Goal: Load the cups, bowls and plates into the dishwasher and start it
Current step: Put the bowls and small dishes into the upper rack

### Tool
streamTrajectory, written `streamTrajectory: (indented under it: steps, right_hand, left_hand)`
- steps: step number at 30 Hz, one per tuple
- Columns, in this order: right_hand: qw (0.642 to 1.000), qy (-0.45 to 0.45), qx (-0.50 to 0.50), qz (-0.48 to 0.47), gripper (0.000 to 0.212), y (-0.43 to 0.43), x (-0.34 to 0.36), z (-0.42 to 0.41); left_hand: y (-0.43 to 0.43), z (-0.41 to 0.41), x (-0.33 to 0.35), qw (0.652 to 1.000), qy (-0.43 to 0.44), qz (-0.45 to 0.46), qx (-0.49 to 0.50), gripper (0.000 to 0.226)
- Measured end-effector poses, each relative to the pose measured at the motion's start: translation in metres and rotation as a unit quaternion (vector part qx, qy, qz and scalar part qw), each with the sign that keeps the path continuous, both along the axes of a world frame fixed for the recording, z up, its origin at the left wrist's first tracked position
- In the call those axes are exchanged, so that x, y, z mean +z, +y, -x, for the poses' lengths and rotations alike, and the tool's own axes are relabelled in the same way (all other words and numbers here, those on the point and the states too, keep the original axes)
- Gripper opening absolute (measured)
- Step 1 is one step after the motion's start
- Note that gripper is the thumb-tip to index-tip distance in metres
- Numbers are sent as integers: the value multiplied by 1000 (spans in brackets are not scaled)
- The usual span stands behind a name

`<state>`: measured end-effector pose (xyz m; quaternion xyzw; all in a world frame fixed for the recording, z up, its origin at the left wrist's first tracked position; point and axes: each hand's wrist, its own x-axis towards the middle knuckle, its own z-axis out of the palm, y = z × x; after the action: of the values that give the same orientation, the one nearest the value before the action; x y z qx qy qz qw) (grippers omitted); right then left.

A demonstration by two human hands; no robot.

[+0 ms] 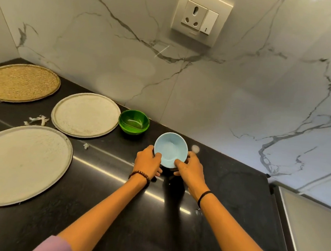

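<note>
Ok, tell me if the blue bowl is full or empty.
Empty: the blue bowl, gripped by the left hand and right hand, faces mouth up and its inside shows bare.

Wrists wear beaded bracelet (140, 175), black band (204, 198) (mauve sleeve (54, 245))

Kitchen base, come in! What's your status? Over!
Grip: left hand and right hand on blue bowl, one each side. Behind it, green bowl, apart. Nothing in the way.

Grain tray (20, 82) and nearest plate (21, 164) partly off left edge
</note>
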<state>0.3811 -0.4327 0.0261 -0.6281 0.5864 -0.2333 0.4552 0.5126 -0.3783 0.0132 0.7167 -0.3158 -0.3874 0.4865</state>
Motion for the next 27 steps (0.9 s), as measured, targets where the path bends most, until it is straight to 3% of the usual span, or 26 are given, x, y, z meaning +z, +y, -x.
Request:
streamTrajectory:
  steps: [4,12,17,27]
  right_hand:
    - [1000,-17,-14,22,27,24,16,34]
    - [977,-131,-139,-97,55,71,26,113]
    - [965,-144,-199,-94,59,112,21,176]
    - [936,-211,-271,-72,35,226,22,319]
  left_hand:
    - [22,29,11,999,9,6,-35,15]
    - [49,94,15,991,42,3,-129,14]
    - [76,149,13,980,69,-4,-185,15]
    - [167,285,23,963,46,2,-267,16]
